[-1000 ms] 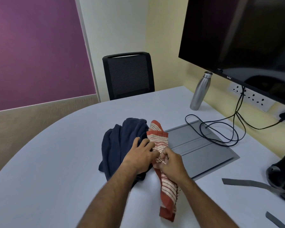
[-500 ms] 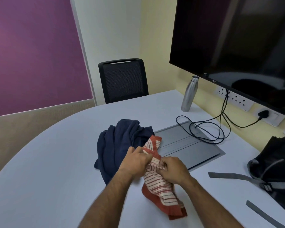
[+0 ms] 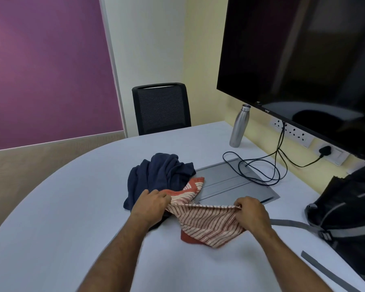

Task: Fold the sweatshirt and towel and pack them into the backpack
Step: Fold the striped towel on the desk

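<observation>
Head view: both hands grip the striped towel above the table.

The left hand (image 3: 151, 204) pinches one end of the towel's (image 3: 209, 222) upper edge and the right hand (image 3: 252, 213) pinches the other, with the edge stretched between them. The rest of the towel hangs down, its lower part resting on the white table (image 3: 61, 218). The crumpled navy sweatshirt (image 3: 156, 178) lies on the table just behind the left hand, touching the towel's far corner. The black backpack (image 3: 350, 207) stands at the right edge of the table, grey straps (image 3: 291, 224) trailing toward the right hand. A steel bottle (image 3: 239, 126) stands near the wall.
</observation>
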The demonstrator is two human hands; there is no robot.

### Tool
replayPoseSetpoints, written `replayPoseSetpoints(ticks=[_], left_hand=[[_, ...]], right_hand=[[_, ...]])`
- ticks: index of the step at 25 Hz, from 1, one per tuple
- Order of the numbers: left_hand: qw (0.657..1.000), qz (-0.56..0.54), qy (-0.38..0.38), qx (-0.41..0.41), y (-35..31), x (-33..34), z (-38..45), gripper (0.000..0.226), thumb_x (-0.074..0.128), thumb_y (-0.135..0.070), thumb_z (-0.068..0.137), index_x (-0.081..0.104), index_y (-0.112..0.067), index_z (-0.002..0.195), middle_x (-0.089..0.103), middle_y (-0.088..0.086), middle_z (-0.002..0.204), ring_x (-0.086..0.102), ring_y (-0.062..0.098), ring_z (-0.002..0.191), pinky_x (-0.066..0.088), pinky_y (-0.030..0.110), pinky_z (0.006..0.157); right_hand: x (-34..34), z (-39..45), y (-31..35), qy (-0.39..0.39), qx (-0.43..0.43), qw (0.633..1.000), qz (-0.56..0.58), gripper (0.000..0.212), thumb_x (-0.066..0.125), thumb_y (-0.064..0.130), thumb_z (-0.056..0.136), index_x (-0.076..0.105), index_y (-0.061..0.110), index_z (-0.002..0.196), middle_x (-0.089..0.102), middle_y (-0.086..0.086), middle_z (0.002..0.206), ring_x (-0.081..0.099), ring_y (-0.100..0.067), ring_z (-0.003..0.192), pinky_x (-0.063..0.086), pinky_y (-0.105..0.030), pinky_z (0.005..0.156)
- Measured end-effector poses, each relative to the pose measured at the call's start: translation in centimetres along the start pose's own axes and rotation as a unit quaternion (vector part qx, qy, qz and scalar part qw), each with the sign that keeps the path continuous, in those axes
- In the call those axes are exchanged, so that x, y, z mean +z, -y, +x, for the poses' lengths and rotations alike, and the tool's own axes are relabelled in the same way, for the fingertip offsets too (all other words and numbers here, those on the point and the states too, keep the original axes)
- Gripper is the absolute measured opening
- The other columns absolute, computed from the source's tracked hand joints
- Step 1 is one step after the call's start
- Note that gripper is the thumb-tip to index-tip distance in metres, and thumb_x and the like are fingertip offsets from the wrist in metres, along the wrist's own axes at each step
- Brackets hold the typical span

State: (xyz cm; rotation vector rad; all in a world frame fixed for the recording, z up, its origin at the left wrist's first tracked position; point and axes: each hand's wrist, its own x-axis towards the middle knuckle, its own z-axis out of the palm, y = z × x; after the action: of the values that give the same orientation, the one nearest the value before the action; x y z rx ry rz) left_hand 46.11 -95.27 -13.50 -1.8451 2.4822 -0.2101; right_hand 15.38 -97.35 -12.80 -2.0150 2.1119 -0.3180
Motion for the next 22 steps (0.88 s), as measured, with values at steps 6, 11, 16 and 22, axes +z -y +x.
replayPoseSetpoints(ticks=[6,11,16,22], left_hand=[[0.995,-0.012,0.013,-0.099,-0.3,-1.5,-1.1,0.025,0.051,-0.01,0.095,0.055,-0.017,0.118,0.051,0.003,0.115,0.059,0.024,0.096,0.044,0.036,0.075],[0.978,-0.126,0.001,-0.167,-2.8,-4.1,0.4,0.013,0.045,-0.011,0.095,0.039,-0.017,0.105,0.057,0.004,0.094,0.052,0.024,0.07,0.039,0.036,0.057],[0.906,-0.325,-0.162,-0.216,-5.6,-6.9,3.1,0.013,0.036,-0.027,0.102,0.046,-0.025,0.094,0.063,0.0,0.077,0.06,0.022,0.066,0.045,0.037,0.054],[0.834,-0.437,-0.15,-0.302,-4.2,-5.0,1.2,0.017,0.046,-0.024,0.095,0.061,-0.03,0.09,0.071,-0.007,0.08,0.07,0.017,0.076,0.059,0.042,0.072]], right_hand=[[-5.1,0.1,-2.8,-0.106,0.065,0.992,0.019,0.029,0.055,0.005,0.083,0.073,0.02,0.101,0.067,-0.002,0.093,0.057,-0.02,0.076,0.048,-0.03,0.065],[-9.7,0.1,-4.7,-0.263,0.08,0.959,0.06,0.035,0.054,0.005,0.084,0.069,0.015,0.114,0.067,-0.009,0.11,0.063,-0.032,0.088,0.054,-0.042,0.077],[-15.4,-1.4,-5.9,-0.461,-0.004,0.877,0.135,0.026,0.053,0.0,0.077,0.074,0.004,0.092,0.072,-0.012,0.084,0.063,-0.029,0.071,0.044,-0.027,0.064],[-12.1,-6.2,-3.2,0.088,-0.163,0.976,0.115,0.013,0.065,0.024,0.066,0.069,0.035,0.059,0.067,0.009,0.063,0.061,0.0,0.061,0.051,-0.027,0.057]])
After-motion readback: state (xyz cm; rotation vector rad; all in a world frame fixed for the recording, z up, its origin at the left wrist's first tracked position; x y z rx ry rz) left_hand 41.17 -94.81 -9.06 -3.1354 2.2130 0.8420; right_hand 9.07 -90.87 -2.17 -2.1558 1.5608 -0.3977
